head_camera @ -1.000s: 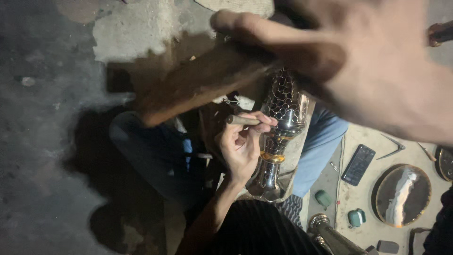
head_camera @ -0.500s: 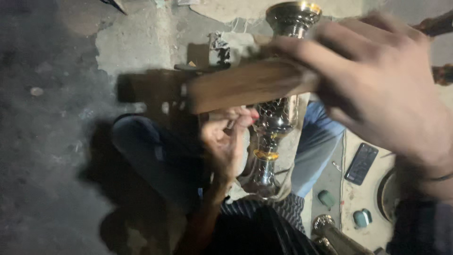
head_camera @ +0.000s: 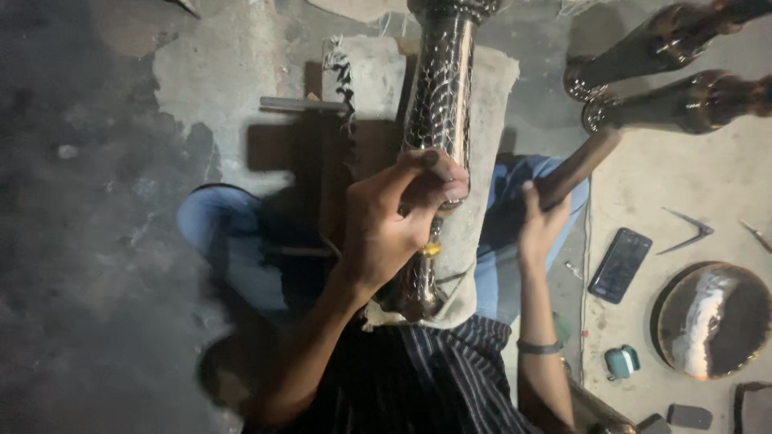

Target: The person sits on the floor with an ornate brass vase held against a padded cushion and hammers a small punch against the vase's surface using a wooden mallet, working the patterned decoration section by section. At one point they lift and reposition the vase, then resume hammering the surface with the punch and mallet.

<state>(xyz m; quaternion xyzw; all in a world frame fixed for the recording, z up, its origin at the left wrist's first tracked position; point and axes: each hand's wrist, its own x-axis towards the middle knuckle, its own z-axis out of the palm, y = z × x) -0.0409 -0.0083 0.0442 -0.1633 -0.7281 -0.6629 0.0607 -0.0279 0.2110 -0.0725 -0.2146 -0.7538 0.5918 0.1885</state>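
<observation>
Vase: a tall metal vase (head_camera: pixel 438 104), dark and shiny, its skin worked all over in a scaly hammered pattern, lies lengthwise across my lap on a pale cloth pad (head_camera: pixel 482 161), its narrow end pointing away from me.
Left hand: my left hand (head_camera: pixel 394 217) is curled tight over the vase's body near its waist, fingers wrapped on top.
Right hand: my right hand (head_camera: pixel 540 229) is closed round the end of a brown wooden handle (head_camera: pixel 581 165) that slants up and away to the right; whether it has a head I cannot tell.
Edges: the pad's frayed edge hangs just past the vase on both sides; my jeans (head_camera: pixel 229 249) show blue either side.
Room: rough grey concrete floor (head_camera: pixel 88 241) lies open to my left.
Right side: two more dark metal vases (head_camera: pixel 667 80) lie near the handle's far end; a phone (head_camera: pixel 620 264), thin metal dividers (head_camera: pixel 685 231), a round shiny dish (head_camera: pixel 711 318) and a small teal case (head_camera: pixel 622 362) crowd the lighter floor.
</observation>
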